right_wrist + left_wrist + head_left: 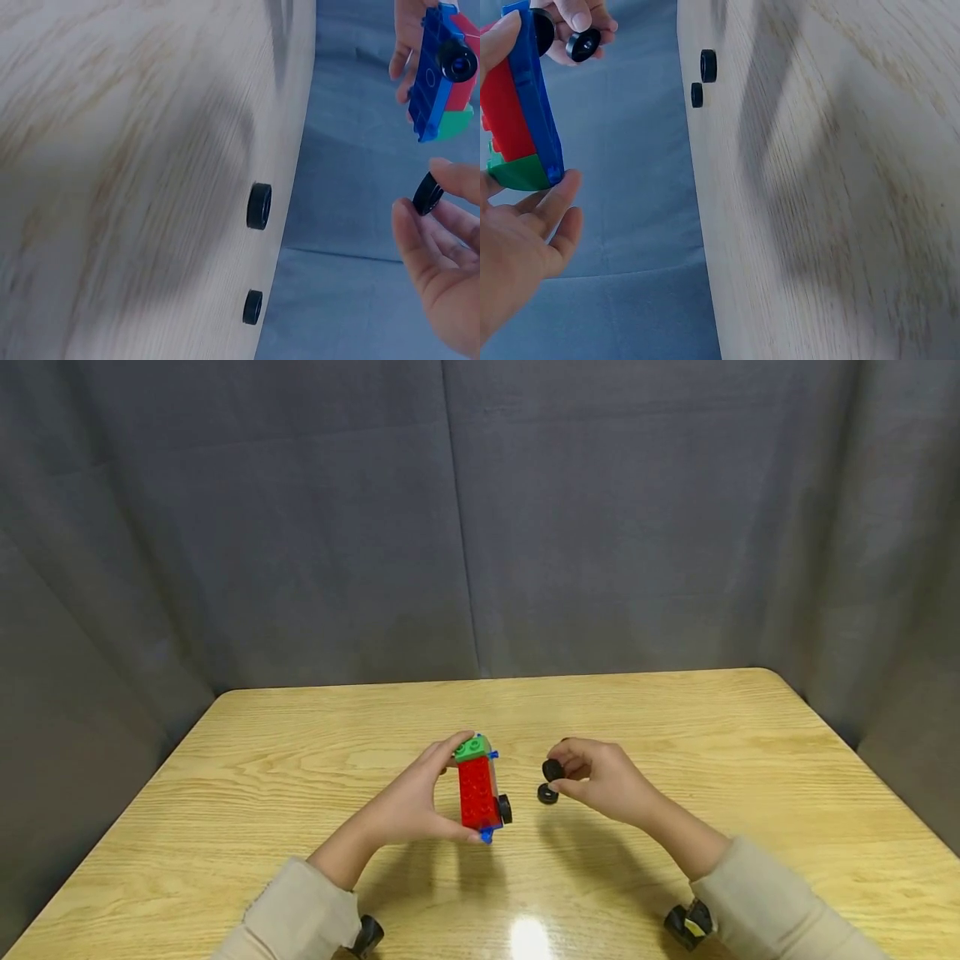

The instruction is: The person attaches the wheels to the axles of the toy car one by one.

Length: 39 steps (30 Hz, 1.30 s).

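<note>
My left hand (408, 797) grips a toy brick car above the table, thumb at one end and fingers at the other. Red bricks (477, 792) and a green brick (472, 747) sit on its blue base (435, 82). One black wheel (456, 61) is fitted on the side facing the right hand; the far side is hidden. To the right, my right hand (606, 778) pinches a loose black wheel (428, 193) between thumb and fingers, apart from the car. Two more black wheels, a nearer one (259, 206) and a farther one (253, 307), lie on the table.
The wooden table (300, 735) extends to both sides. Grey curtain cloth (337, 543) hangs behind it and at its sides. Black wrist devices show below the left sleeve (300, 910) and the right sleeve (772, 902). A light reflection falls on the near tabletop.
</note>
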{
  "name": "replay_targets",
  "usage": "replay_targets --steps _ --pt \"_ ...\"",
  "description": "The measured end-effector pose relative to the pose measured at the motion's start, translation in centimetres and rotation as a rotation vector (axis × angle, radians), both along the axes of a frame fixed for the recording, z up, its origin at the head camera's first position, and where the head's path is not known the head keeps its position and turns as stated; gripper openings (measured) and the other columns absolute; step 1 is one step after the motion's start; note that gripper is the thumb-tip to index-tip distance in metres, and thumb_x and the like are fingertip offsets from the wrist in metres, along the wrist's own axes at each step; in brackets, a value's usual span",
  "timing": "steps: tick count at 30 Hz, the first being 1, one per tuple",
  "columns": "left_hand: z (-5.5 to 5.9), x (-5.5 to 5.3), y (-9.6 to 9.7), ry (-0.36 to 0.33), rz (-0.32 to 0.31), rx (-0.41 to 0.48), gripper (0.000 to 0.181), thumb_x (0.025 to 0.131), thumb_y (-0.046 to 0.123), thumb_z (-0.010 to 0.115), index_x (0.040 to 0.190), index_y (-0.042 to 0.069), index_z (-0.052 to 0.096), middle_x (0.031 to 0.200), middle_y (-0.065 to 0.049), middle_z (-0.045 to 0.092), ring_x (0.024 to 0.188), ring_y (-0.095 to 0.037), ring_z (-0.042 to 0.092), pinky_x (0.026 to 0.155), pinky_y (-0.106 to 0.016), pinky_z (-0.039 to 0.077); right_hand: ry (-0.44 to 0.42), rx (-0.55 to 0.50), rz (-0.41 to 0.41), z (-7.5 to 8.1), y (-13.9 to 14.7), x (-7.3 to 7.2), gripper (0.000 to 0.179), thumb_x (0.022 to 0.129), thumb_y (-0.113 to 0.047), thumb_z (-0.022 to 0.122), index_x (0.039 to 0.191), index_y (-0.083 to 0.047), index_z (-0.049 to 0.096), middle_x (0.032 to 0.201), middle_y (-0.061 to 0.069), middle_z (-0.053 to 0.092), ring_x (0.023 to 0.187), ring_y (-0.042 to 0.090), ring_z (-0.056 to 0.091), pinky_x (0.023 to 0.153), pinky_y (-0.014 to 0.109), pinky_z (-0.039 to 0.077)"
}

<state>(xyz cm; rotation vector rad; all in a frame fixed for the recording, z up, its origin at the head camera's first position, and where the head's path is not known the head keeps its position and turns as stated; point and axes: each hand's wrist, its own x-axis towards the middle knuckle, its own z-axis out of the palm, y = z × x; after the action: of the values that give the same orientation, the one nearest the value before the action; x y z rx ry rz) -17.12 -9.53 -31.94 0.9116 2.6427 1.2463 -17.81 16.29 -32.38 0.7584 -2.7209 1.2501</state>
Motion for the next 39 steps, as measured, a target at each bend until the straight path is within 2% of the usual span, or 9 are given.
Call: replay_targets --steps 9,21,32,39 --pt "0.1 0.1 0.3 0.010 -0.021 0.024 0.104 0.052 0.040 0.080 0.135 0.027 0.020 0.124 0.005 0.034 0.111 -0.016 0.038 0.089 -0.046 0.032 0.004 -0.058 0.028 0.2 -0.4 0.3 0.026 0.075 -0.011 0.066 0.099 -0.005 0.060 0.080 -0.001 0.060 0.072 0.012 0.056 0.063 0.026 0.046" --pt "0.4 0.3 0.7 0.007 -0.033 0.006 0.104 0.053 0.040 0.080 0.135 0.029 0.019 0.127 0.005 0.033 0.112 -0.015 0.037 0.089 -0.045 0.032 -0.029 -0.144 0.025 0.2 -1.1 0.2 0.025 0.075 0.000 0.064 0.099 -0.001 0.057 0.087 0.005 0.059 0.076 0.016 0.057 0.065 0.025 0.047" --pt "0.5 -0.3 0.9 0.037 -0.040 0.016 0.102 0.053 0.038 0.081 0.135 0.030 0.020 0.125 0.006 0.034 0.111 -0.015 0.038 0.089 -0.044 0.032 -0.047 -0.201 0.033 0.3 -1.5 -0.5 0.023 0.082 -0.004 0.057 0.104 0.000 0.051 0.093 0.007 0.054 0.083 0.019 0.053 0.068 0.028 0.045" --pt "0.2 -0.6 0.9 -0.001 -0.058 0.007 0.102 0.054 0.039 0.080 0.135 0.029 0.019 0.125 0.005 0.034 0.112 -0.017 0.038 0.089 -0.044 0.032 -0.084 -0.229 0.055 0.0 -2.1 -0.7 0.024 0.084 -0.002 0.053 0.106 0.002 0.048 0.095 0.012 0.053 0.085 0.023 0.054 0.069 0.029 0.047"
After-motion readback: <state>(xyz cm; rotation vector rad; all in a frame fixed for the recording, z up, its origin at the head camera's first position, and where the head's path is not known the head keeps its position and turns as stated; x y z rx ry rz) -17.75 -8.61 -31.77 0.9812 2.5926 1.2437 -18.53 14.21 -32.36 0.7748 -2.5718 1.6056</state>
